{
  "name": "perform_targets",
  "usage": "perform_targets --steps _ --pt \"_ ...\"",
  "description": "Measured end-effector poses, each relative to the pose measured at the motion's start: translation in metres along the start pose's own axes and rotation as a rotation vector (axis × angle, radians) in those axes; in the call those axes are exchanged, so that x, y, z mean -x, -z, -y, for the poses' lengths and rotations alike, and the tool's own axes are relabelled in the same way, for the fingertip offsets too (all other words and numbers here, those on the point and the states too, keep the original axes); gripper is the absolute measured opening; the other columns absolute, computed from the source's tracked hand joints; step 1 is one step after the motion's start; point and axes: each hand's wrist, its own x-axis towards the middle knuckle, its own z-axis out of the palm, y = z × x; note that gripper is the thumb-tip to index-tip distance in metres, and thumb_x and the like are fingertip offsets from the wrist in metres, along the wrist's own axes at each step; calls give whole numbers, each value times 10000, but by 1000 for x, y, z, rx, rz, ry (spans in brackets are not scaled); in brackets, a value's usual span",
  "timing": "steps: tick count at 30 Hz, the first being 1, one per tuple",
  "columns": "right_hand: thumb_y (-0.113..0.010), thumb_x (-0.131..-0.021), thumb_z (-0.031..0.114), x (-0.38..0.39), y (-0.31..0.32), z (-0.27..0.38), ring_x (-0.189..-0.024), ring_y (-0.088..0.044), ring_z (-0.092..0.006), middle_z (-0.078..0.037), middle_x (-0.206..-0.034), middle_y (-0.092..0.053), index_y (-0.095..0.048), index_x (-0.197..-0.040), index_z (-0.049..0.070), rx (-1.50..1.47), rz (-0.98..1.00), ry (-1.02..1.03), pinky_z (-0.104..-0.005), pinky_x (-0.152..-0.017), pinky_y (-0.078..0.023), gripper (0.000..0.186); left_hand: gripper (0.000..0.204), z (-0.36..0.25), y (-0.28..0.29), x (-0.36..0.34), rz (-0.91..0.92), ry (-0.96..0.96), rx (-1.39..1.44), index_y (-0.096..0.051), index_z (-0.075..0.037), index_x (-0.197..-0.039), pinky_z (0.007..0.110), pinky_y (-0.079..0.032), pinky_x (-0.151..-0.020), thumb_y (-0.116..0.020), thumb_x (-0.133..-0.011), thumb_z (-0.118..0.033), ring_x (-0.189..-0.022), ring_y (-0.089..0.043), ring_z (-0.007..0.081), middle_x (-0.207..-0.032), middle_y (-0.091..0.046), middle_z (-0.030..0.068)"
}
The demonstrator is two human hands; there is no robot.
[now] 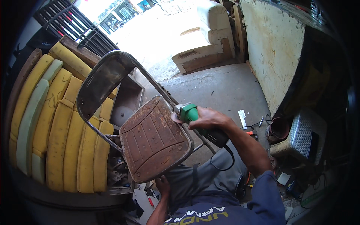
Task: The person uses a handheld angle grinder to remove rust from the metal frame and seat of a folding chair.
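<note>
A metal folding chair with a rusty brown seat and a worn curved backrest stands tilted before me. My right hand is wrapped round a green and black angle grinder. The grinder's disc lies at the right rim of the seat, touching or very close to it. At the seat's near edge my left hand grips the chair, its fingers partly hidden by the rim. From the grinder a black cord loops down beside my leg.
Yellow and pale green cushions are stacked on the left. A cream sofa frame stands beyond the chair, near a worn white panel. To the right are a woven silver-white stool, a round pot and scattered tools.
</note>
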Motion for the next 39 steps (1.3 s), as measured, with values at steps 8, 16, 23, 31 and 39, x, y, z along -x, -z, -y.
perform_targets --steps 8,16,23,31,39 --pt "-741 -725 506 29 -7 12 -948 -720 -329 -258 -1072 -695 -518 -1296 -89 144 50 -27 -408 -826 -582 854 463 0 2 6 -14 5 15 -443 24 -1425 450 -451 -1031 -492 -1024 -202 -1221 -607 405 -1301 -619 281" --pt "-765 -762 543 -1 -2 -14 -862 -696 -290 -164 -1038 -698 -580 -1264 -4 -82 23 44 -387 -783 -571 766 453 -11 2 4 11 13 33 -440 17 -1434 450 -451 -1041 -487 -1028 -179 -1237 -601 401 -1318 -611 279" --pt "-776 -775 520 21 -30 -102 -759 -684 -197 -111 -933 -692 -650 -1148 25 -514 144 7 -340 -690 -563 632 489 7 7 -1 47 54 -72 -407 15 -1467 454 -437 -1070 -484 -1035 -202 -1282 -581 398 -1359 -594 279" --pt "-778 -805 495 -18 -35 -107 -611 -670 -179 -89 -815 -641 -598 -1049 -11 -742 151 104 -307 -535 -575 589 529 -5 9 3 86 59 -30 -330 16 -1522 439 -373 -1126 -452 -1044 -177 -1351 -517 392 -1416 -543 287" --pt "-789 -799 480 -39 -31 -95 -578 -679 -194 -101 -794 -652 -604 -1006 -25 -783 160 93 -298 -502 -573 576 526 -17 8 1 98 46 -41 -331 11 -1523 442 -355 -1135 -438 -1040 -167 -1345 -520 401 -1412 -546 287"
